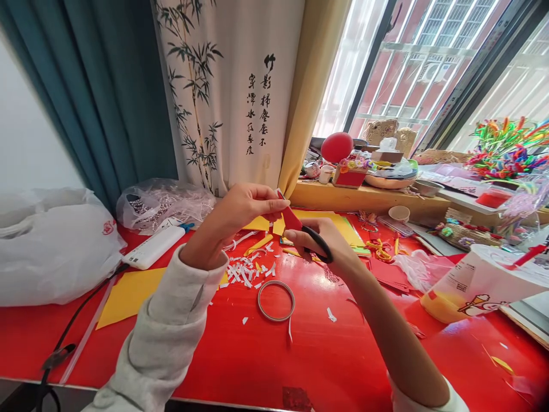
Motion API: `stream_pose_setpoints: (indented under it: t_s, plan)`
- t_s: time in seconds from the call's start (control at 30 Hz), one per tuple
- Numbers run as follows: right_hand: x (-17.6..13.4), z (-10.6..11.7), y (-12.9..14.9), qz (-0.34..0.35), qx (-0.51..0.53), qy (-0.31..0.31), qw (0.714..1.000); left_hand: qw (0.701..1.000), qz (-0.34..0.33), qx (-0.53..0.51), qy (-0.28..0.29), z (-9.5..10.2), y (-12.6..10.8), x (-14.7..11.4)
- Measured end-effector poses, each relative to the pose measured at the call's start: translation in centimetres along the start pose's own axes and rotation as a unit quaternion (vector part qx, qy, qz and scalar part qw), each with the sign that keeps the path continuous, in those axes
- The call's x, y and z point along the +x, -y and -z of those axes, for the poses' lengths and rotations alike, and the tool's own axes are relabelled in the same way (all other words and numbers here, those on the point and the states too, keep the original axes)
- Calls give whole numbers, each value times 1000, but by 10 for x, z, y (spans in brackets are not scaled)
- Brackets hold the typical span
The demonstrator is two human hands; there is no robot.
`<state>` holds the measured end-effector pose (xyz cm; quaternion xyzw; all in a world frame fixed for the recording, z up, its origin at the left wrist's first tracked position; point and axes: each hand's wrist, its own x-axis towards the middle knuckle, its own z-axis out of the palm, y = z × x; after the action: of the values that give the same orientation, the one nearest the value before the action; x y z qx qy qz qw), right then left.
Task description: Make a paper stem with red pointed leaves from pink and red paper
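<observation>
My left hand [253, 203] pinches a small piece of red paper [291, 220] between thumb and fingers, raised above the red table [334, 355]. Close beside it, my right hand [321, 240] is wrapped round the black handle of a pair of scissors [319, 245]. The blades point at the red paper and are mostly hidden behind it and the fingers, so whether they are apart I cannot tell. Below the hands lie a roll of tape [276, 317] and a heap of white paper scraps [242, 272].
Yellow paper [126, 297] and a white power bank [156, 247] lie left, near a white plastic bag [55, 246]. On the right are a drink cup [476, 283], red paper sheets [388, 274] and yellow scissors [381, 250]. A cluttered windowsill [369, 197] runs behind.
</observation>
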<state>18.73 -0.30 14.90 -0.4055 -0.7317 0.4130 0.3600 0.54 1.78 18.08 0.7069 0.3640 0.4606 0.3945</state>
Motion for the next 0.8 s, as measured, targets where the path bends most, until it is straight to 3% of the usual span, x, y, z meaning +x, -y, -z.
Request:
stream_pose_setpoints:
  t_s: [0.8]
  plan:
    - [4, 3, -6, 38, 67, 102, 992, 998, 1, 10, 61, 11, -9, -8]
